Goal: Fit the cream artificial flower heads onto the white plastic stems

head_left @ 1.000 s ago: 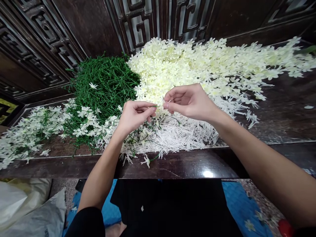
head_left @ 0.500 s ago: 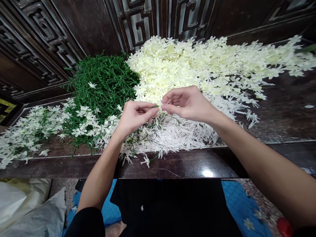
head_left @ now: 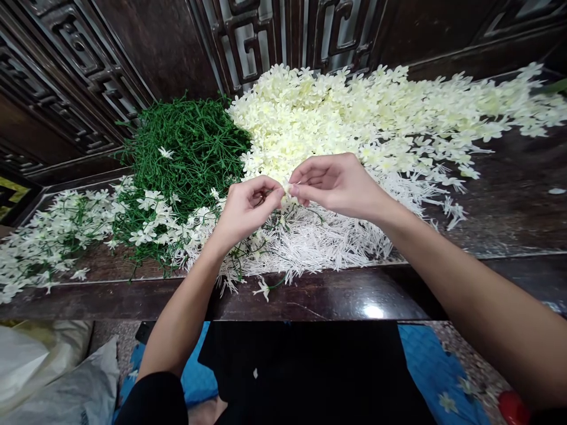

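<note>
My left hand (head_left: 245, 206) and my right hand (head_left: 336, 183) meet fingertip to fingertip above a dark wooden table (head_left: 336, 292). The left pinches a thin green stem, mostly hidden in its fingers. The right pinches a small cream flower (head_left: 287, 188) against the stem's end. Below the hands lies a heap of white spiky stamen pieces (head_left: 323, 239). A big pile of cream flower heads (head_left: 354, 118) spreads behind them, and a pile of bare green stems (head_left: 186, 144) lies to its left.
Finished green stems with white flowers (head_left: 66, 230) lie at the left of the table. A carved dark wooden panel (head_left: 274, 35) rises behind. Grey plastic bags (head_left: 48, 372) sit on the floor at lower left. Blue cloth (head_left: 434, 366) covers the seat under me.
My left hand has curled up and closed the small gap to the right hand; the green stem tip that showed between them is now hidden by the flower.
</note>
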Available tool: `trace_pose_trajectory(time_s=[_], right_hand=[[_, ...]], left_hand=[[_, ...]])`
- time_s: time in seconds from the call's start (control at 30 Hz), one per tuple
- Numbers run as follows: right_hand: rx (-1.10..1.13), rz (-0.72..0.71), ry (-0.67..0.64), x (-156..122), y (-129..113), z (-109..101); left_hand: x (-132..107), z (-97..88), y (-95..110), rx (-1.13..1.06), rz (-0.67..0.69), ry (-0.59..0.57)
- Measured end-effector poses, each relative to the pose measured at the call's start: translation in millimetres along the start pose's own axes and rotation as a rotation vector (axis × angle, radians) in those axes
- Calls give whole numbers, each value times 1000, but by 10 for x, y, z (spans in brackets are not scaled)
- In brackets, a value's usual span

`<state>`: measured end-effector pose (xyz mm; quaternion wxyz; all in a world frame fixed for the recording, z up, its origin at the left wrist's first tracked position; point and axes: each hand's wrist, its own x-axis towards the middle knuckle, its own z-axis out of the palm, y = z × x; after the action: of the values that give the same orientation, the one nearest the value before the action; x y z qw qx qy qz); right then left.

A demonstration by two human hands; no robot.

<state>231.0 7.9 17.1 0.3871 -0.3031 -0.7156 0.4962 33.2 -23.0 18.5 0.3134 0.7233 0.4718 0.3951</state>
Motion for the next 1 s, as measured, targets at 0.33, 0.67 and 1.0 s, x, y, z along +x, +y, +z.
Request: trace_pose_trajectory(time_s=[0.33, 0.67, 1.0], right_hand=[[46, 74, -60, 13, 17, -31], [67, 77, -109, 23, 37, -18], [-29, 10, 8, 9, -23, -52]], left_hand=[[-4, -11, 23, 25, 28, 28], [-2, -15, 32, 45, 50, 15], [27, -31, -33, 31, 116, 94]])
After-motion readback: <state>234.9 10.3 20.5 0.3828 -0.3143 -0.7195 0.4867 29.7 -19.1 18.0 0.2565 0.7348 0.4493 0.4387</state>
